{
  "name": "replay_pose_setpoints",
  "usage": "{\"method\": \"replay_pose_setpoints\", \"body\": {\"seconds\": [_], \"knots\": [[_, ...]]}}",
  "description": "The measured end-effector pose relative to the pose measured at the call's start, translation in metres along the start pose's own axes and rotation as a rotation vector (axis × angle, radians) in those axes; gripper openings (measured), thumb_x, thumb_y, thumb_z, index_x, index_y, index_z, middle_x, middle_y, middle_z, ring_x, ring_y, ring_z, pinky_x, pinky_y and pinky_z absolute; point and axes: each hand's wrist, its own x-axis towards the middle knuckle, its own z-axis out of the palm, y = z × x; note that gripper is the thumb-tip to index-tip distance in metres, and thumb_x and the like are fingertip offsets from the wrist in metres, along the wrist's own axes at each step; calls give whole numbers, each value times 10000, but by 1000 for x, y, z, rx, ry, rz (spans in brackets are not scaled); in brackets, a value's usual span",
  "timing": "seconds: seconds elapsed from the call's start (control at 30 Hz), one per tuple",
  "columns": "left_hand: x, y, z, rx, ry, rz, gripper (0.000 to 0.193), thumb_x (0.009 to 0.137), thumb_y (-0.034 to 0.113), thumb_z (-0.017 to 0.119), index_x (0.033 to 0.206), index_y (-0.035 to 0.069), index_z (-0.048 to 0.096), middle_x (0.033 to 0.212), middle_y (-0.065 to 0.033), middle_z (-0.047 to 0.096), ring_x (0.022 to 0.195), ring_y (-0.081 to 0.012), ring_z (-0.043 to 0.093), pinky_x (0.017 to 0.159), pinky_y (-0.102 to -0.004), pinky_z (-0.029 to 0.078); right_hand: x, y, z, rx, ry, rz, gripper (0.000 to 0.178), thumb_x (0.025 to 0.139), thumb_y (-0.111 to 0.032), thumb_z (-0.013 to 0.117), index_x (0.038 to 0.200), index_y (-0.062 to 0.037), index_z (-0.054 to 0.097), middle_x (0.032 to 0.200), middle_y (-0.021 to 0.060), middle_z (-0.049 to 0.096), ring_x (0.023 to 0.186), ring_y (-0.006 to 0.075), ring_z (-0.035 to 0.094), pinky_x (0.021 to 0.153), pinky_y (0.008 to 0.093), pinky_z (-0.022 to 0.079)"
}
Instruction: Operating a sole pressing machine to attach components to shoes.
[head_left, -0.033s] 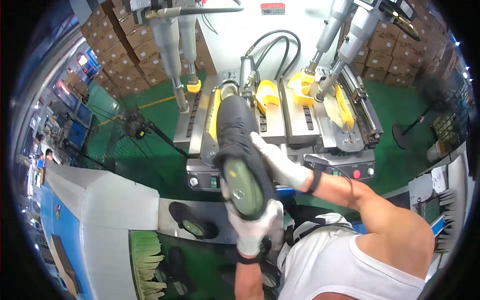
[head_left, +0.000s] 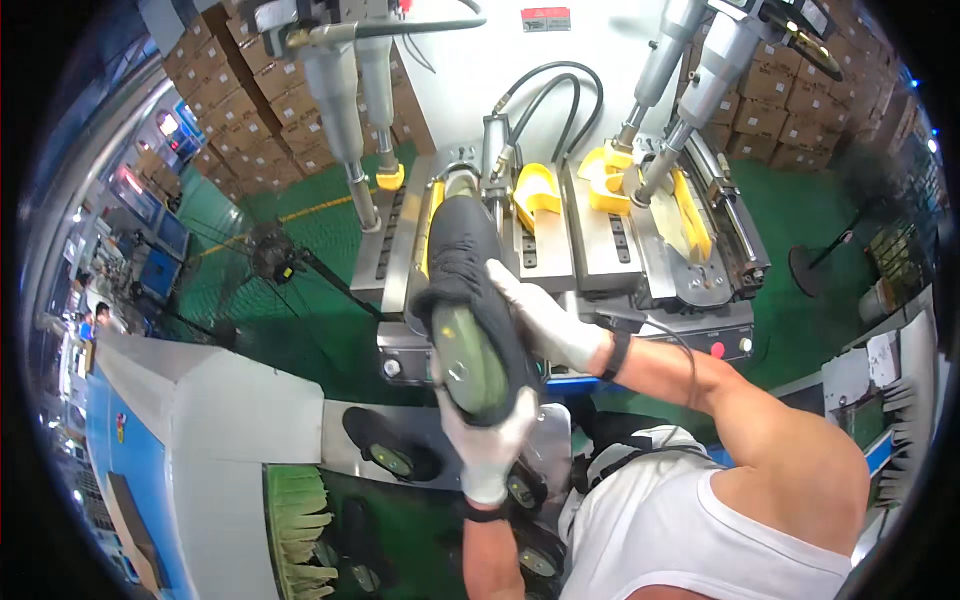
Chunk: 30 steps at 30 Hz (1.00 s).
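A black shoe (head_left: pixel 462 243) with a green last (head_left: pixel 468 362) inside it slants toward the left station of the machine, its toe over the yellow-sided mould there. My left hand (head_left: pixel 483 445), in a white glove, is wrapped round the heel from the near side. My right hand (head_left: pixel 550 322), also gloved in white, grips the shoe's right side with its fingers along the upper; some of its fingertips are hidden. Whether the sole touches the mould is hidden under the shoe.
Yellow pads (head_left: pixel 537 192) and metal press arms (head_left: pixel 333 105) belong to the machine. Several black shoes on lasts, one of them a shoe (head_left: pixel 392 445) at left, lie around a dark green belt (head_left: pixel 410 510). A black fan (head_left: pixel 270 252) stands left; cartons (head_left: pixel 765 85) are stacked behind.
The shoe and both hands have shifted slightly left and away from me. The hold on the shoe looks the same.
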Motion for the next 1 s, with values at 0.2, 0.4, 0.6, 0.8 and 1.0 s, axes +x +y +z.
{"method": "replay_pose_setpoints", "body": {"seconds": [0.2, 0.4, 0.6, 0.8, 1.0], "knots": [[187, -9, -19, 254, -130, 77, 590, 801, 128, 851, 1312, -34, 606, 1226, -139, 697, 1053, -212, 680, 967, -361, 528, 127, -25, 16, -439, 225, -44, 833, 956, -679, 581, 1263, 93, 649, 1209, 124, 685, 1081, 205, 581, 931, 329, 467], [298, -90, 8, 356, -192, -40, 477, 869, 178, 814, 1265, -41, 663, 1203, -94, 724, 1008, -172, 677, 923, -327, 534, 265, -29, -29, -357, 377, -46, 783, 991, -602, 535, 1246, 131, 638, 1253, 240, 691, 1141, 340, 665, 1019, 361, 488], [343, -148, 30, 286, -247, -4, 546, 815, 194, 865, 1266, -10, 635, 1179, -98, 720, 1022, -180, 677, 923, -346, 533, 334, -21, -64, -798, 585, -181, 745, 1031, -580, 383, 1186, 89, 672, 1110, 342, 691, 1120, 462, 661, 972, 461, 508], [325, -184, -12, 392, -308, -60, 718, 745, 172, 915, 1351, 22, 560, 1195, -131, 718, 1097, -246, 689, 976, -368, 526, 260, -45, -26, -984, 145, -186, 713, 973, -477, 579, 1303, 153, 523, 1205, 329, 648, 1167, 412, 638, 959, 418, 511], [301, -168, 11, 759, -79, -18, 705, 733, 117, 876, 1336, -7, 532, 1150, -211, 710, 1089, -333, 698, 945, -407, 540, 254, -45, -27, -1003, 86, -16, 798, 885, -627, 678, 1141, 128, 688, 1048, 250, 729, 976, 311, 697, 831, 393, 535]]}}
